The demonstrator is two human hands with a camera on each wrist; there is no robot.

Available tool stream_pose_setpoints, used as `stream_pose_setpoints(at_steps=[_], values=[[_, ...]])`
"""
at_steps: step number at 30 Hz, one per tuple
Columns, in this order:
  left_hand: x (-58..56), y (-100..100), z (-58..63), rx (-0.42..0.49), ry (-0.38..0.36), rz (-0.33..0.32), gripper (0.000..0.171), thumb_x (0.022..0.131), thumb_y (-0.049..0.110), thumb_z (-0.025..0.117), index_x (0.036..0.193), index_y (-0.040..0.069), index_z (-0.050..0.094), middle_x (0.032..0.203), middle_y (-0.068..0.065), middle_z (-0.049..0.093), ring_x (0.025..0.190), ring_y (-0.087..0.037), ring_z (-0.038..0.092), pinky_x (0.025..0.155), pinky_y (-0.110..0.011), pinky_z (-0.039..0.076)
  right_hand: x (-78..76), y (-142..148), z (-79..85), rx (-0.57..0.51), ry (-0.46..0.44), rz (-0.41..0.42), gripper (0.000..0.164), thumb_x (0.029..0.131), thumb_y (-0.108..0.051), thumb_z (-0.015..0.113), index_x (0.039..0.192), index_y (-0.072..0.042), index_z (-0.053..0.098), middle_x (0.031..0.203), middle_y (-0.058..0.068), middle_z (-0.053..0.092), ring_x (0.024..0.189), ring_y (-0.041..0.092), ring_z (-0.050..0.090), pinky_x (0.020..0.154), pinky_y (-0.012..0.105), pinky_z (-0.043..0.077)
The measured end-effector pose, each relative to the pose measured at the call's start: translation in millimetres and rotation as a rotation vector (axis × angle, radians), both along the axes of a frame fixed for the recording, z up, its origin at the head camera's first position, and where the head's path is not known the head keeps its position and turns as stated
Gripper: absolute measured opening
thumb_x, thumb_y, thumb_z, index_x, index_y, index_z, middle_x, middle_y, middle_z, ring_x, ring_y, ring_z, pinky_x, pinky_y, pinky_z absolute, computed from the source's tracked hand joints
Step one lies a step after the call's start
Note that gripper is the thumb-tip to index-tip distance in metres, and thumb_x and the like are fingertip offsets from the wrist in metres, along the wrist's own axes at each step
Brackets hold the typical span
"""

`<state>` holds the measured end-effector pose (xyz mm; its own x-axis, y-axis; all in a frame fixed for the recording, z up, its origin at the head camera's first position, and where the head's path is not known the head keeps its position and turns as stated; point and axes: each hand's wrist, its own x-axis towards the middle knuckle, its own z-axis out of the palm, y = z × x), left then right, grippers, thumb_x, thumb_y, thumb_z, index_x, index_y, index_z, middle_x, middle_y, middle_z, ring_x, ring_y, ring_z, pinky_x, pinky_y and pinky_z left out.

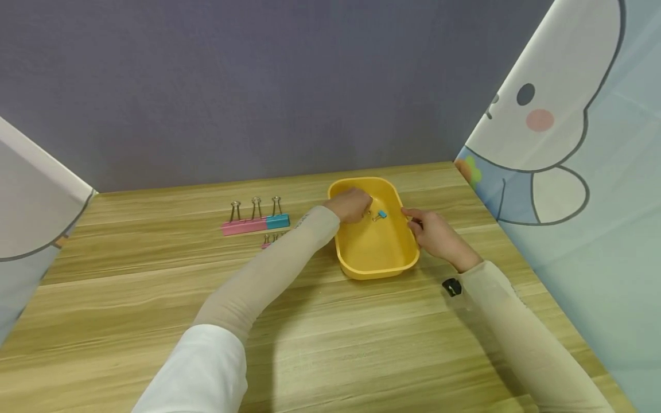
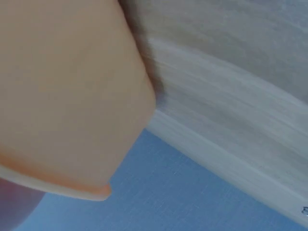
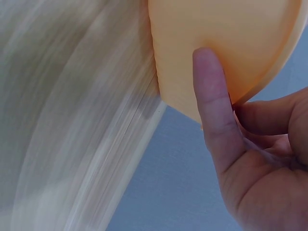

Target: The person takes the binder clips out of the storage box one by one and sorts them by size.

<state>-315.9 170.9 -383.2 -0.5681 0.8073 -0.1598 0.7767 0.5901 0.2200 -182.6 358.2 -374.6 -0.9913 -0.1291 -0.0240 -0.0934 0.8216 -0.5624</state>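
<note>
A yellow plastic tray (image 1: 379, 258) stands on the wooden table, and a small blue binder clip (image 1: 382, 214) lies inside. My left hand (image 1: 351, 205) reaches over the left rim into the tray, its fingers bent downward. A tiny metallic bit shows by its fingertips, but whether they pinch it is hidden. My right hand (image 1: 436, 232) grips the tray's right rim. In the right wrist view its thumb (image 3: 211, 96) presses the outer wall while the other fingers curl over the edge. The left wrist view shows mostly the tray's outer wall (image 2: 72, 86).
Left of the tray stands a row of pink binder clips (image 1: 244, 227) and a blue binder clip (image 1: 277, 221), handles up. Smaller clips (image 1: 266, 241) sit in front, partly behind my left sleeve. A grey wall (image 1: 258, 92) borders the table's back; a printed cloth (image 1: 583, 229) borders its right.
</note>
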Motion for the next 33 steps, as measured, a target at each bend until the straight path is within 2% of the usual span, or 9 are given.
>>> stream_pose_setpoints(at_steps=[3,7,10,13,21,28,33], values=[[-0.5,-0.2,-2.5,0.017,0.045,-0.016,0.012,0.094,0.01,0.059,0.081,0.009,0.061,0.08,0.001,0.055,0.077,-0.013,0.051,0.071,-0.022,0.043,-0.2,0.0,0.1,-0.002,0.001,-0.002,0.041,0.099,0.0,0.043,0.14,0.004,0.041,0.065,0.007,0.054,0.05,0.018,0.049,0.043,0.027,0.04],[-1.6,-0.1,-6.7,0.024,0.058,-0.012,0.021,0.091,0.0,0.057,0.074,0.012,0.056,0.074,0.001,0.053,0.071,-0.013,0.049,0.066,-0.021,0.042,-0.5,-0.5,0.4,-0.002,0.006,-0.001,0.041,0.099,0.0,0.044,0.139,0.004,0.041,0.065,0.007,0.055,0.05,0.018,0.049,0.044,0.028,0.041],[-2.0,0.8,-9.6,0.028,0.05,0.005,0.022,0.089,-0.003,0.056,0.073,0.012,0.053,0.072,0.001,0.051,0.069,-0.013,0.048,0.063,-0.022,0.041,-0.8,-0.2,0.3,-0.003,0.007,0.0,0.041,0.099,0.0,0.044,0.139,0.005,0.041,0.065,0.007,0.055,0.05,0.018,0.049,0.044,0.028,0.041],[-2.0,1.5,-11.3,0.022,0.059,0.002,0.021,0.092,0.001,0.055,0.074,0.013,0.052,0.072,0.002,0.049,0.069,-0.012,0.047,0.064,-0.022,0.041,-0.7,-0.1,0.3,-0.008,0.001,0.0,0.041,0.099,0.0,0.044,0.14,0.004,0.041,0.065,0.007,0.055,0.05,0.018,0.049,0.044,0.028,0.04],[-3.5,1.2,-12.5,0.04,0.096,-0.036,0.019,0.09,-0.001,0.057,0.077,0.012,0.054,0.074,0.002,0.053,0.072,-0.012,0.05,0.066,-0.022,0.042,0.8,-0.9,2.4,-0.019,-0.016,-0.001,0.042,0.099,-0.001,0.043,0.141,0.004,0.039,0.066,0.008,0.055,0.05,0.018,0.048,0.043,0.027,0.039],[-2.0,-2.4,-6.3,0.107,0.091,-0.066,0.018,0.088,-0.001,0.057,0.073,0.01,0.055,0.07,-0.001,0.054,0.066,-0.013,0.048,0.062,-0.021,0.041,0.8,-0.2,1.3,-0.019,-0.007,0.008,0.042,0.099,-0.001,0.042,0.141,0.005,0.038,0.065,0.007,0.054,0.049,0.018,0.048,0.042,0.027,0.039],[-2.8,-6.3,-2.9,0.183,0.11,-0.095,0.016,0.088,0.003,0.061,0.074,0.01,0.058,0.071,0.001,0.056,0.067,-0.013,0.048,0.067,-0.023,0.042,1.5,-0.6,1.7,-0.017,0.0,0.004,0.041,0.099,-0.002,0.043,0.14,0.005,0.039,0.063,0.007,0.054,0.048,0.017,0.047,0.042,0.027,0.039]])
